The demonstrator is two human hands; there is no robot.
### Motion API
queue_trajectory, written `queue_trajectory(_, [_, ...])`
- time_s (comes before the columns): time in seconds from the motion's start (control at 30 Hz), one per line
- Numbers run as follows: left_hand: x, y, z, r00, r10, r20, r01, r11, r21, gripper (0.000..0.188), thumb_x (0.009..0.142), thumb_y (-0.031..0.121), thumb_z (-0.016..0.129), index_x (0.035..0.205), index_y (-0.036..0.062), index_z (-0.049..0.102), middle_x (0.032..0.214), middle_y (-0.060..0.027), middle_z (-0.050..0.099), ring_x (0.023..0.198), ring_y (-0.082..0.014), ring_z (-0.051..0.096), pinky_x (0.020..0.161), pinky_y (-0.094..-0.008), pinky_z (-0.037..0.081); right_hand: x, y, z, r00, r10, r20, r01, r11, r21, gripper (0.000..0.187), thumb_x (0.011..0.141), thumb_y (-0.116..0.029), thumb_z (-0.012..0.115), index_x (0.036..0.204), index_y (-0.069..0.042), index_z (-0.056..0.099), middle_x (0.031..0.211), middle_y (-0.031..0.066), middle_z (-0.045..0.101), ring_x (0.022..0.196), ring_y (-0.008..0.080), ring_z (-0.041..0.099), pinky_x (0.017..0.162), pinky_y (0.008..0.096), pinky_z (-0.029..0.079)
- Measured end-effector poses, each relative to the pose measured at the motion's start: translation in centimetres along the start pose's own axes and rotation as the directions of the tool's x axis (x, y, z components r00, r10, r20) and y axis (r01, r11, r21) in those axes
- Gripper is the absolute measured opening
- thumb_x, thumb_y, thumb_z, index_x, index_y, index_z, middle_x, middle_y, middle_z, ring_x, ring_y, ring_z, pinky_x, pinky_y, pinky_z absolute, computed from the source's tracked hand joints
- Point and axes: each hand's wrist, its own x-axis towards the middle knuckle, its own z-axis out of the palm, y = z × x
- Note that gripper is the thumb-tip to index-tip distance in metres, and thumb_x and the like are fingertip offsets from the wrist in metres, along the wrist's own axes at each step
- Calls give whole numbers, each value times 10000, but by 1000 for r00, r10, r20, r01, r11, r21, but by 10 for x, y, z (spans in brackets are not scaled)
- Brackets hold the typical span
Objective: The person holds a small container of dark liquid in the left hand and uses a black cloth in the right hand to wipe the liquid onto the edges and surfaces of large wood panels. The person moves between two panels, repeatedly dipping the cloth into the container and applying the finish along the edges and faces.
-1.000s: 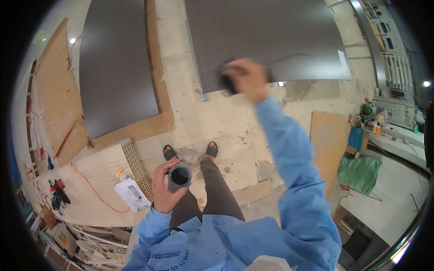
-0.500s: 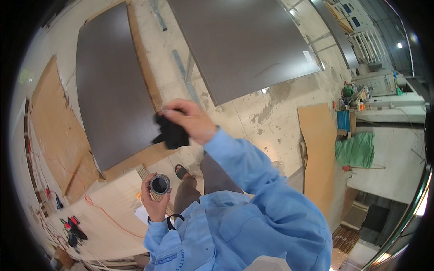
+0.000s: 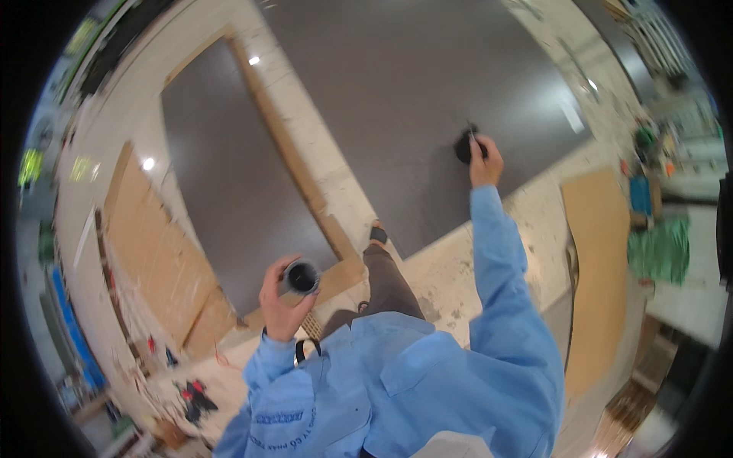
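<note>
My left hand point(image 3: 282, 304) is closed around a small round can point(image 3: 302, 277), its open top showing something dark inside. My right arm is stretched out over a large dark grey-brown panel point(image 3: 412, 84). In my right hand point(image 3: 486, 162) a bunched black cloth point(image 3: 464, 147) is pinched, low over the panel near its right part. Whether the cloth presses on the surface is hard to make out. A darker patch shows on the panel beside the cloth.
A second dark panel point(image 3: 229, 168) lies on cardboard point(image 3: 282, 145) at the left. Another brown sheet point(image 3: 172, 252) is farther left, near cables and tools point(image 3: 197, 401). To the right are a long cardboard strip point(image 3: 599, 267) and a green sheet or bag point(image 3: 660, 248).
My right hand with the black cloth has swung right and outward, over the large panel. My body has shifted toward that panel. The can stays in my left hand.
</note>
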Motion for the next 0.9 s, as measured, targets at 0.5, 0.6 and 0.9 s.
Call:
queue_trajectory(0.5, [203, 51, -13, 993, 120, 17, -118, 989, -88, 650, 728, 135, 883, 1334, 101, 650, 1300, -42, 721, 1130, -200, 682, 917, -342, 522, 32, -56, -2, 925, 369, 92, -372, 825, 425, 127, 1052, -98, 690, 1121, -1, 736, 1038, 77, 764, 926, 150, 675, 878, 323, 566])
queue_trajectory(0.6, [264, 51, -11, 979, 179, 96, -166, 978, -128, 658, 726, 138, 885, 1338, 106, 646, 1289, -44, 722, 1115, -205, 682, 900, -344, 525, 63, -123, 1, 960, 244, 135, -275, 912, 306, 79, 1017, -49, 722, 1062, 4, 758, 995, 95, 748, 900, 163, 690, 837, 302, 564])
queue_trajectory(0.9, [459, 35, 32, 813, 447, 372, -381, 893, -240, 650, 738, 157, 905, 1333, 118, 646, 1256, -61, 702, 1109, -245, 654, 886, -351, 539, 144, -335, 88, 881, -180, 437, 360, 855, -373, 153, 853, 46, 790, 989, 8, 730, 912, 109, 658, 748, 248, 666, 718, 332, 571])
